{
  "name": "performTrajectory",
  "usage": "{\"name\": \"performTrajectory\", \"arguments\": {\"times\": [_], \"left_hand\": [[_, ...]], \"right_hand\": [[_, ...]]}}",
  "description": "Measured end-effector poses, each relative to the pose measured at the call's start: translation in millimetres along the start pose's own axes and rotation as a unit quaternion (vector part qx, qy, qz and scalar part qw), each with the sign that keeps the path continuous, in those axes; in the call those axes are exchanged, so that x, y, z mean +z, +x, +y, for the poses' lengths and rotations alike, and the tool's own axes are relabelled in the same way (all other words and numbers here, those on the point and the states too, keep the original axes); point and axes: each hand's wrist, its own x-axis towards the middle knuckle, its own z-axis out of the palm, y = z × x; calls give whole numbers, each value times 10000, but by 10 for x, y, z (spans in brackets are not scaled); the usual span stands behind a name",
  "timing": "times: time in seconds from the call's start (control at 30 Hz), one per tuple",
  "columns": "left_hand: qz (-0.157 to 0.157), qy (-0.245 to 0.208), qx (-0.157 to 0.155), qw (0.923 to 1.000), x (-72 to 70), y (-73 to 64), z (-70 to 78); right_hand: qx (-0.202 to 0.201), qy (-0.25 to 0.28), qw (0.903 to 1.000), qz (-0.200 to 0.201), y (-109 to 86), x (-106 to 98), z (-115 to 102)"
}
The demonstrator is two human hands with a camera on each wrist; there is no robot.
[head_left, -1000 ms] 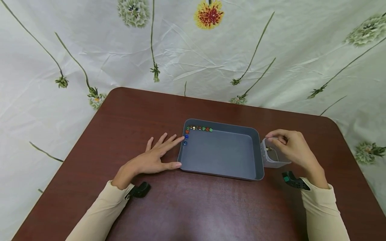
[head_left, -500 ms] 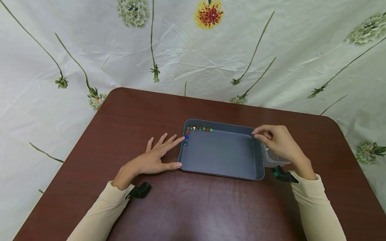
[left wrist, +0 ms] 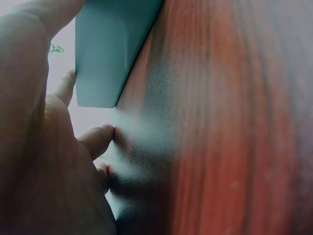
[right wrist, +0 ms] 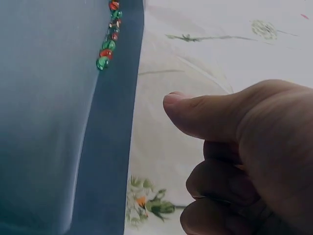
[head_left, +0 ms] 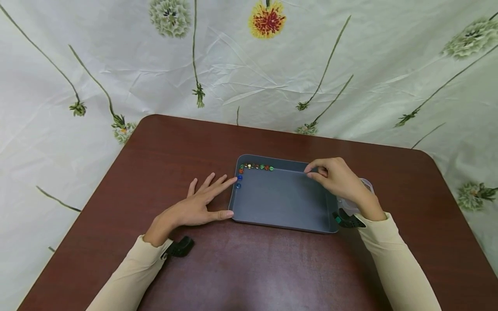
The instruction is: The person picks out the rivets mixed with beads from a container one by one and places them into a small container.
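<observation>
My right hand (head_left: 336,179) is over the far right part of the grey tray (head_left: 284,203), thumb and forefinger brought together in a pinch. In the right wrist view, the thumb points toward the tray's rim and the other fingers are curled; a small orange spot like a marble (right wrist: 240,167) shows among them, mostly hidden. My left hand (head_left: 198,203) lies with fingers spread at the tray's left side, a fingertip and the thumb at its rim. Red and green marbles (head_left: 262,167) line the far wall; blue marbles (head_left: 239,177) continue down the left wall.
A clear plastic container (head_left: 348,206) stands against the tray's right side, partly covered by my right wrist. The tray sits on a dark red-brown wooden table (head_left: 186,151). A white flowered cloth (head_left: 233,65) hangs behind the table's far edge.
My right hand has moved left and away from me, from over the clear container to above the tray, fingers kept pinched. The left hand and the row of marbles stay put.
</observation>
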Motion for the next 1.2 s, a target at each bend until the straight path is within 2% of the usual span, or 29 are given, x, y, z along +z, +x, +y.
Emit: {"name": "performTrajectory", "arguments": {"times": [0.27, 0.57, 0.73, 0.97, 1.2], "left_hand": [[6, -14, -16, 10000, 1, -7, -2], [6, -5, -6, 10000, -3, -8, 3], [11, -18, -17, 10000, -5, -14, 1], [-32, -46, -31, 10000, -6, -12, 4], [-21, 10, -16, 10000, -10, -9, -3]], "right_hand": [[-201, -160, 9993, -271, 246, 74, -110], [-610, -175, 9978, -214, 477, 162, -207], [-814, -132, 9961, -312, 612, 236, -220], [-762, -1, 9955, -566, 799, 352, -238], [-842, 53, 9943, -652, 964, 453, -267]]}}
